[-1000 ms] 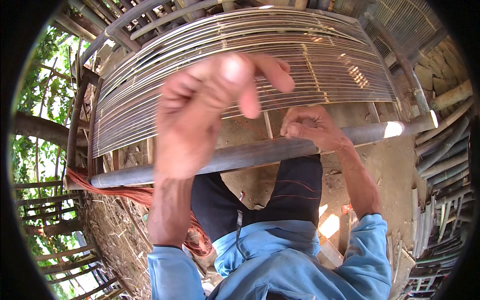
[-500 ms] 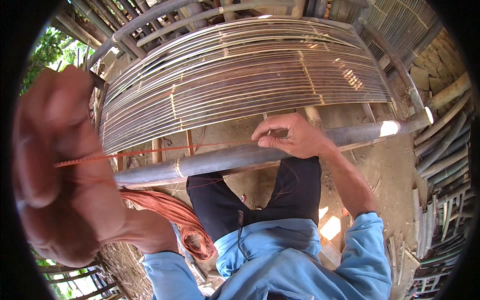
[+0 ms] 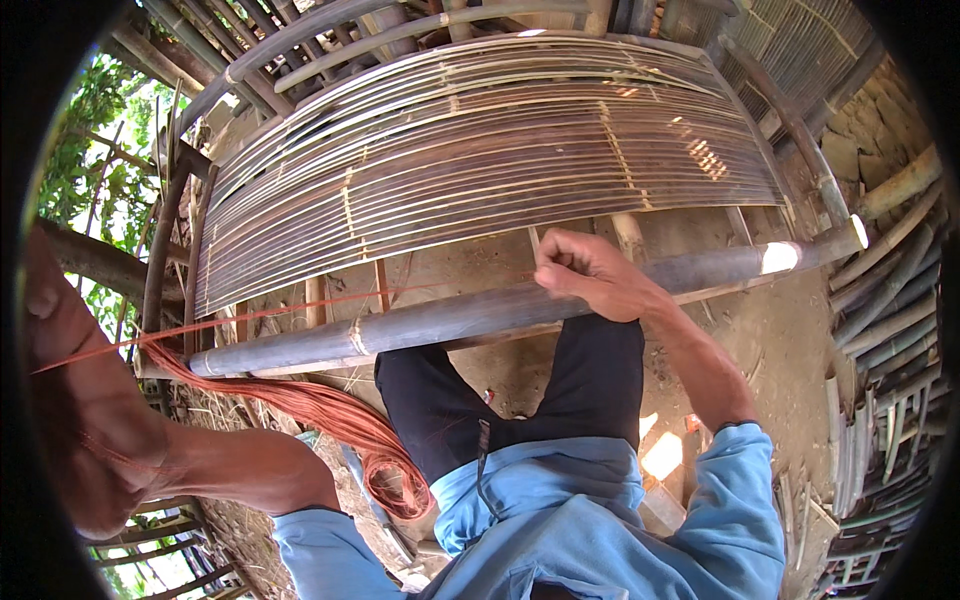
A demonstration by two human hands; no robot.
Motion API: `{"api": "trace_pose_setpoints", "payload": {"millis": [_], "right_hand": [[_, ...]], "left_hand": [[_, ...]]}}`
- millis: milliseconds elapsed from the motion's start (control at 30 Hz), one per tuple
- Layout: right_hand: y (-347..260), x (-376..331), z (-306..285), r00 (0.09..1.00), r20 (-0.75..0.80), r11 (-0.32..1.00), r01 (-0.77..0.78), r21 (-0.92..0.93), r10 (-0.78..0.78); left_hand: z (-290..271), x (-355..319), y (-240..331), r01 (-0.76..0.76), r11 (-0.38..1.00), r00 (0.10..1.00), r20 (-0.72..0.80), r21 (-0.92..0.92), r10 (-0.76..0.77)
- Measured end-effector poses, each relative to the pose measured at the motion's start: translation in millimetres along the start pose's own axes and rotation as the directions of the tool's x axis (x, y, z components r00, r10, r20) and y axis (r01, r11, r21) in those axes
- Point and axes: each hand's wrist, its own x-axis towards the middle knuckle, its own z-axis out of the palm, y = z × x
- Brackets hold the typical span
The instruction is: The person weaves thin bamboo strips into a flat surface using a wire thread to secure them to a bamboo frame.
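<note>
Hands work apart along a thick grey bamboo pole (image 3: pixel 480 312) that lies crosswise over the person's lap. At the pole's upper side, near its middle, the right hand (image 3: pixel 588 272) rests knuckles up, wrist bent, forearm coming from the blue sleeve below; its grip is pressed together, pinching the end of a thin reddish-orange cord (image 3: pixel 300 308). From there the cord runs taut along and just above the pole, out past its left end to the left hand (image 3: pixel 75 400), raised close to the camera and blurred; whether its grip is closed on the cord cannot be told. Beyond the pole stands a curved mat of split bamboo slats (image 3: pixel 480 160). Below the pole's left end hangs a bundle of reddish-orange cords (image 3: pixel 340 425).
</note>
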Motion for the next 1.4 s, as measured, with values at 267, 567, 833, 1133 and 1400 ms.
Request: {"api": "trace_pose_setpoints", "payload": {"millis": [267, 567, 833, 1133, 1400], "right_hand": [[53.4, 7.6, -45.8, 0.993, 0.116, 0.57, 0.11, -0.814, -0.026], [51.7, 18.9, -42.3, 0.976, -0.003, 0.419, -0.096, -0.903, 0.217], [65.6, 57.1, -60.3, 0.68, -0.067, 0.275, -0.383, -0.882, 0.73], [118.2, 47.3, -63.3, 0.713, 0.05, 0.475, -0.411, -0.778, 0.699], [66.6, 30.2, -60.3, 0.748, -0.089, 0.548, -0.557, -0.624, 0.658]], "left_hand": [[19.6, -27.1, -68.7, 0.128, 0.986, 0.985, 0.103, 0.102, -0.139], [-10.8, -50.6, -96.1, 0.305, 0.952, 0.938, -0.18, 0.026, -0.296], [-40.9, -85.5, -125.0, 0.486, 0.871, 0.767, -0.441, -0.075, -0.466], [-52.8, -93.9, -176.6, 0.419, 0.877, 0.787, -0.386, -0.237, -0.48], [-6.2, -129.6, -254.4, 0.787, 0.535, 0.612, -0.281, 0.307, -0.74]]}}
